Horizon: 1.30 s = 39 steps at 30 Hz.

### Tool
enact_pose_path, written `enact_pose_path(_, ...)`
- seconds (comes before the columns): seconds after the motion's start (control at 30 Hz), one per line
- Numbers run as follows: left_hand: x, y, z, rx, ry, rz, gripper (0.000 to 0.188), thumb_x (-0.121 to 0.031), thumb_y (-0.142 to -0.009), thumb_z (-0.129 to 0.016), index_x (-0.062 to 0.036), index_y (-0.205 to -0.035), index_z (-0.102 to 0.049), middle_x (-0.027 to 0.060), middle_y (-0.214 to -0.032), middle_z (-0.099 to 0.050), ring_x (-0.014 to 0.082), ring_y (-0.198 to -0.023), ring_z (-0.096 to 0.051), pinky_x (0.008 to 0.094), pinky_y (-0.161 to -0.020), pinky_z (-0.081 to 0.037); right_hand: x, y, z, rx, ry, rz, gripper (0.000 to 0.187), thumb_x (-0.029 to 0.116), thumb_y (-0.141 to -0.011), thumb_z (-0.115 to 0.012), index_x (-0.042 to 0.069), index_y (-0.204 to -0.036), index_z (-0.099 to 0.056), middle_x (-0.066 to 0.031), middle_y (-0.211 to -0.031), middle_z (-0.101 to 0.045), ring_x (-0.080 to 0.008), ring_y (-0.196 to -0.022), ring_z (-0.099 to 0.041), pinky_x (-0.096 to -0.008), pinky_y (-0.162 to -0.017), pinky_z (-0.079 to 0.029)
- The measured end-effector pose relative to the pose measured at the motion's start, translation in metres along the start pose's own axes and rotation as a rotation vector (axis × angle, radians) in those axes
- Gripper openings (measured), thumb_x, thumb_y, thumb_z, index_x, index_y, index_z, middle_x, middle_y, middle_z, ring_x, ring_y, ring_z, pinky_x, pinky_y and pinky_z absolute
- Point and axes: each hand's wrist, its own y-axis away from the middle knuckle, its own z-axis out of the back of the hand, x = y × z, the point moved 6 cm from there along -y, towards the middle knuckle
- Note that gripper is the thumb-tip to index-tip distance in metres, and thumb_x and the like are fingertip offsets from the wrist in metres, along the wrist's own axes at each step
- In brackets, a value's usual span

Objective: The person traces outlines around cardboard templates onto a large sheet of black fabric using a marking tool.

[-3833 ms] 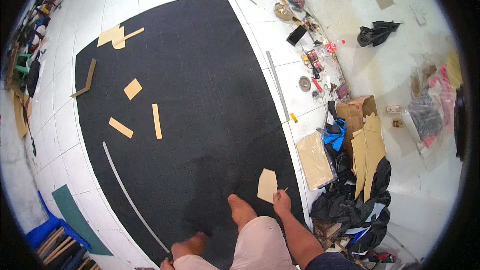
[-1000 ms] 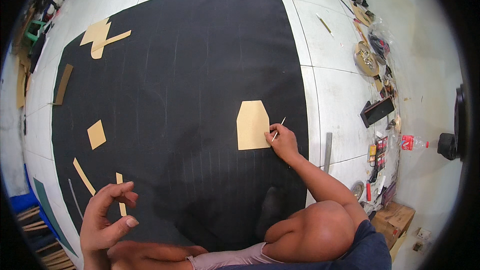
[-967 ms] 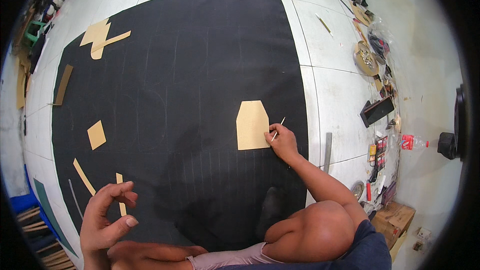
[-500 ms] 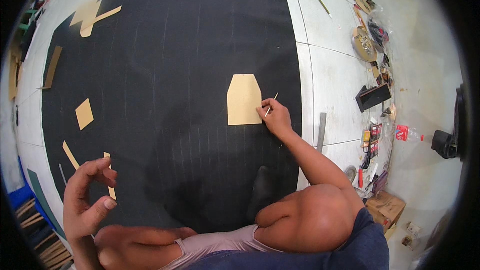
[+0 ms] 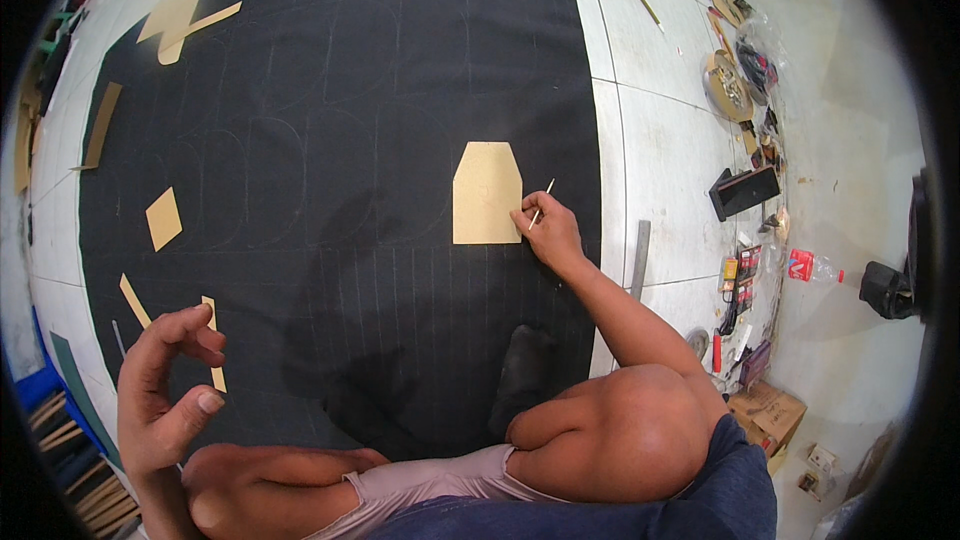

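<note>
My right hand (image 5: 552, 232) is closed round a thin, pale pen-like stick (image 5: 543, 204), which slants up out of the fingers. Its fingertips touch the lower right edge of a tan card template (image 5: 487, 195), a rectangle with its two far corners cut off. The template lies flat on a large black cloth (image 5: 340, 70) marked with faint light lines and curves. At the lower left my left hand (image 5: 170, 380) is raised, fingers curved and thumb apart, with nothing in it. Behind its fingertips lies a narrow tan card strip (image 5: 218, 378), partly hidden.
Left on the cloth are a diamond-shaped card (image 5: 164, 219), another strip (image 5: 134, 300) and a brown piece (image 5: 102, 127); more card pieces (image 5: 172, 25) lie far left. On the right tiles are a metal ruler (image 5: 641, 258), a tin (image 5: 727, 86), a black stand (image 5: 745, 192) and a bottle (image 5: 815, 267).
The whole view has shifted slightly. My right hand stays at the template's edge with the stick, and my left hand keeps its curved, raised pose.
</note>
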Motion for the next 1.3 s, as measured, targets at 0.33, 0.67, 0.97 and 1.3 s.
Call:
enact_pose_path(0.33,0.004,0.006,0.005,-0.025,-0.009,0.029,0.072,-0.036,-0.075,-0.080,-0.0001,-0.135,-0.064,0.0121,-0.106,-0.068,0.0208,-0.094,-0.065,0.0374,-0.088,-0.052,-0.060,-0.024,0.069,0.070,-0.217,-0.012,0.025,0.025,-0.100,-0.072,0.002,-0.108,-0.069,0.0006,-0.086,-0.064,-0.0094,-0.079,-0.057,-0.0260,-0.075,-0.049)
enact_pose_path(0.67,-0.006,-0.005,-0.003,-0.011,-0.017,0.047,0.072,-0.039,-0.075,-0.081,-0.0005,-0.133,-0.065,0.0118,-0.103,-0.068,0.0220,-0.092,-0.065,0.0373,-0.086,-0.053,-0.093,-0.007,0.078,-0.033,-0.012,-0.100,0.033,0.032,-0.094,-0.074,0.002,-0.108,-0.071,-0.0131,-0.092,-0.074,-0.0251,-0.086,-0.071,-0.0374,-0.079,-0.055)
enact_pose_path(0.97,-0.011,-0.006,-0.006,-0.001,-0.008,0.052,0.069,-0.037,-0.077,-0.079,-0.0003,-0.134,-0.065,0.0109,-0.104,-0.068,0.0208,-0.092,-0.065,0.0361,-0.085,-0.053,-0.081,-0.005,0.076,-0.092,0.092,-0.085,0.030,0.031,-0.092,-0.075,0.004,-0.106,-0.072,-0.0141,-0.094,-0.075,-0.0292,-0.087,-0.073,-0.0395,-0.079,-0.056)
enact_pose_path(1.3,-0.008,-0.005,-0.005,0.003,-0.006,0.024,0.068,-0.036,-0.079,-0.081,0.0001,-0.134,-0.064,0.0102,-0.104,-0.068,0.0205,-0.093,-0.065,0.0353,-0.087,-0.052,-0.008,0.036,0.035,0.064,0.168,0.001,0.032,0.037,-0.093,-0.078,0.005,-0.095,-0.073,-0.0123,-0.087,-0.074,-0.0307,-0.080,-0.072,-0.0419,-0.071,-0.054)
